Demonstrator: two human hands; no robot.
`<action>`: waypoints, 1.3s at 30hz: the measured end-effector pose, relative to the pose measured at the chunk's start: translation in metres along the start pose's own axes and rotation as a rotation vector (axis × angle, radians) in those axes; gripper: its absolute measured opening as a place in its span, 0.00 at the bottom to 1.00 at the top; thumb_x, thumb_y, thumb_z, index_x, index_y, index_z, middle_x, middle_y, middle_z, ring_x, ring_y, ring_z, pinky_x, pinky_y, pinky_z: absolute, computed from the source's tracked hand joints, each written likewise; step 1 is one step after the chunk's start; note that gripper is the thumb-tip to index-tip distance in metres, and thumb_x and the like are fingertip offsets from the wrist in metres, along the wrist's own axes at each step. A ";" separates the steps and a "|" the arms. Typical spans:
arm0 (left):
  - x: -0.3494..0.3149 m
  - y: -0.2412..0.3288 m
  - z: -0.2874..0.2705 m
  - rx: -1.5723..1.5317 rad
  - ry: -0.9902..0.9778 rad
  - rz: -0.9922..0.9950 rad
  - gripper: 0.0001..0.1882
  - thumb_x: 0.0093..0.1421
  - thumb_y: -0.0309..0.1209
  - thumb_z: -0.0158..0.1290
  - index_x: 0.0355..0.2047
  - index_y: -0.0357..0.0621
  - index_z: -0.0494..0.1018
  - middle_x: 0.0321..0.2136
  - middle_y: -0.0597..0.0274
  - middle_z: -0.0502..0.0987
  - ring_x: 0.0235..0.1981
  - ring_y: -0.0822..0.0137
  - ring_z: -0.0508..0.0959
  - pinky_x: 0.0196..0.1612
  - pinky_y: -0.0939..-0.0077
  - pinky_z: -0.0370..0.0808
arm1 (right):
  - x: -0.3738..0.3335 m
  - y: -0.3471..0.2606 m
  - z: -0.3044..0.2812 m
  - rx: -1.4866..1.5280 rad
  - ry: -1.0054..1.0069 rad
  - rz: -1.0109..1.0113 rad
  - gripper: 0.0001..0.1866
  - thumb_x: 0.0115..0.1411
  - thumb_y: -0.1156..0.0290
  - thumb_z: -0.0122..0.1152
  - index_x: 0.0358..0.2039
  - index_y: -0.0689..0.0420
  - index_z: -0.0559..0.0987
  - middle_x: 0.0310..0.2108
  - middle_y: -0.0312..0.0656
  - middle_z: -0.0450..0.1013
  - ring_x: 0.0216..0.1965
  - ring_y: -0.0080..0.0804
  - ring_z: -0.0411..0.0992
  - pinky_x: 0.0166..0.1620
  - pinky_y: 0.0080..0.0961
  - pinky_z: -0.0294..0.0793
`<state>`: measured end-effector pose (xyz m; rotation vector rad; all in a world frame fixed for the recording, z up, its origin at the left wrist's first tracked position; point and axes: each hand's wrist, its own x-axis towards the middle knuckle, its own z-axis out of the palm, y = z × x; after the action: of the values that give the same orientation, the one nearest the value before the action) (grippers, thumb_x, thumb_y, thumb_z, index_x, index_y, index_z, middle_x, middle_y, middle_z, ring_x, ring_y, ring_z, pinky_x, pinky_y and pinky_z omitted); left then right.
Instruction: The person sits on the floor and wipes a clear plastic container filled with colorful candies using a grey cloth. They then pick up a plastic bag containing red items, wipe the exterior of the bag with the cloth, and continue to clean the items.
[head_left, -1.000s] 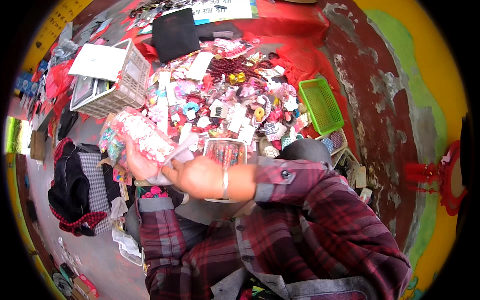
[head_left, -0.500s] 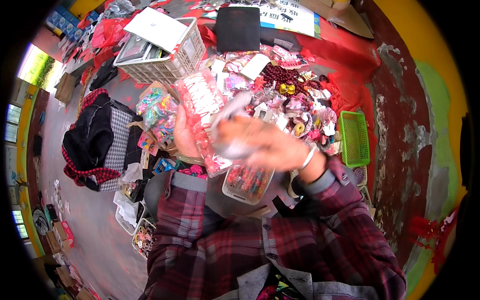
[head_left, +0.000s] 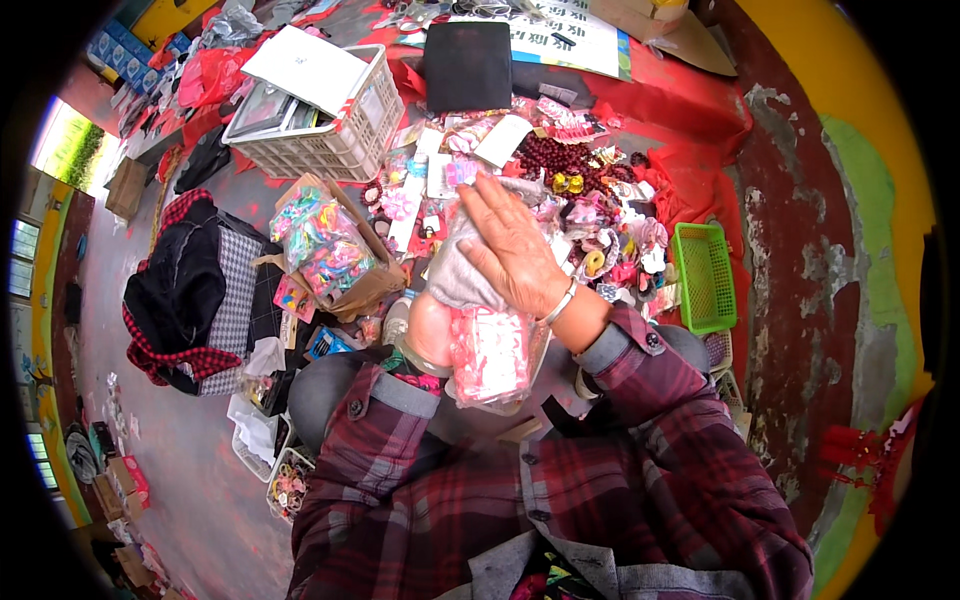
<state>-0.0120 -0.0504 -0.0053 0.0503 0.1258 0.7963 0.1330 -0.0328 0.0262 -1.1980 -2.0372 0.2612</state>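
My right hand (head_left: 515, 250) lies flat, fingers stretched out, on a grey cloth (head_left: 462, 268). The cloth covers the upper part of a clear plastic packet (head_left: 490, 360) with pink-red and white contents. Under the cloth, my left hand (head_left: 430, 325) holds the packet from its left side; its fingertips are hidden. A white bangle circles my right wrist. Just below the packet, the rim of a pale basket shows in part. To the left stands an open cardboard box (head_left: 365, 285) filled with bags of small multicoloured items.
Beyond my hands spreads a pile of hair accessories and dark red beads (head_left: 555, 158). A white crate (head_left: 350, 140) stands far left, a black square case (head_left: 468, 65) at the back. A green basket (head_left: 705, 280) sits right, dark clothing (head_left: 180, 290) left.
The packet has come down and nearer to me, tilting less. My right hand, blurred with the cloth before, now rests flat on it with fingers extended. The cardboard box is more exposed.
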 end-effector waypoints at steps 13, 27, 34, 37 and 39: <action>-0.002 0.021 -0.002 0.164 -0.265 0.184 0.29 0.66 0.50 0.35 0.59 0.45 0.59 0.58 0.53 0.63 0.58 0.58 0.65 0.63 0.59 0.57 | -0.027 -0.042 0.012 0.032 -0.094 -0.069 0.36 0.58 0.57 0.53 0.61 0.64 0.57 0.61 0.59 0.53 0.64 0.54 0.50 0.64 0.46 0.47; -0.003 0.032 -0.022 0.284 -0.087 0.236 0.27 0.66 0.47 0.38 0.55 0.40 0.63 0.53 0.51 0.69 0.52 0.59 0.71 0.56 0.59 0.67 | -0.035 -0.053 0.016 0.083 -0.116 -0.047 0.35 0.58 0.61 0.54 0.62 0.62 0.56 0.62 0.57 0.53 0.63 0.52 0.52 0.63 0.49 0.47; 0.020 0.000 -0.068 0.748 -0.012 0.670 0.24 0.63 0.38 0.46 0.57 0.40 0.62 0.51 0.54 0.70 0.52 0.60 0.71 0.56 0.64 0.67 | -0.008 -0.038 0.001 -0.090 0.039 -0.008 0.32 0.56 0.58 0.54 0.58 0.59 0.62 0.54 0.51 0.63 0.57 0.47 0.60 0.60 0.47 0.50; 0.000 -0.003 -0.019 0.503 0.081 0.282 0.25 0.63 0.40 0.45 0.57 0.42 0.62 0.50 0.53 0.70 0.50 0.59 0.72 0.52 0.62 0.70 | 0.001 -0.015 -0.007 -0.028 0.172 0.124 0.24 0.60 0.62 0.53 0.54 0.62 0.68 0.49 0.53 0.68 0.52 0.50 0.65 0.56 0.42 0.59; -0.012 0.010 -0.012 0.186 0.064 -0.069 0.25 0.64 0.42 0.44 0.58 0.43 0.61 0.51 0.52 0.69 0.50 0.57 0.72 0.52 0.59 0.69 | 0.003 0.001 -0.007 0.126 0.193 0.272 0.21 0.62 0.63 0.50 0.51 0.64 0.70 0.43 0.52 0.72 0.45 0.51 0.70 0.50 0.36 0.67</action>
<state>-0.0288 -0.0523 -0.0154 0.1949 0.2608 0.7154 0.1379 -0.0312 0.0315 -1.3650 -1.6668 0.3835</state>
